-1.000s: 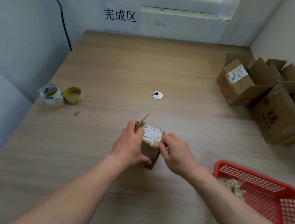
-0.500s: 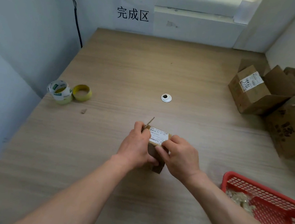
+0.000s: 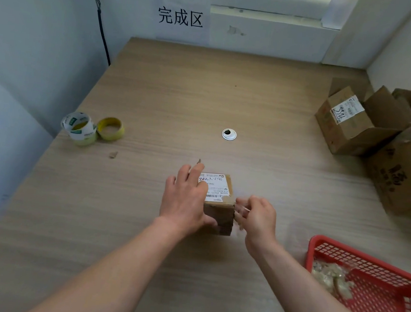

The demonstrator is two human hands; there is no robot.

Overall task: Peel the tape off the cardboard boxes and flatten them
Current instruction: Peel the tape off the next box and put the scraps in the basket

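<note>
At frame centre we are gripping the small box with our left hand, our right hand pinching blurred tape at its edge; the right-side boxes are standing unflattened.

A wide-angle head camera looks forward and down at the table, close above the left hand and right hand.

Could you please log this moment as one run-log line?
phase: peeling | left hand: holds small box on table | right hand: pinches tape strip at box's right edge, blurred | box: not yet flattened
</note>
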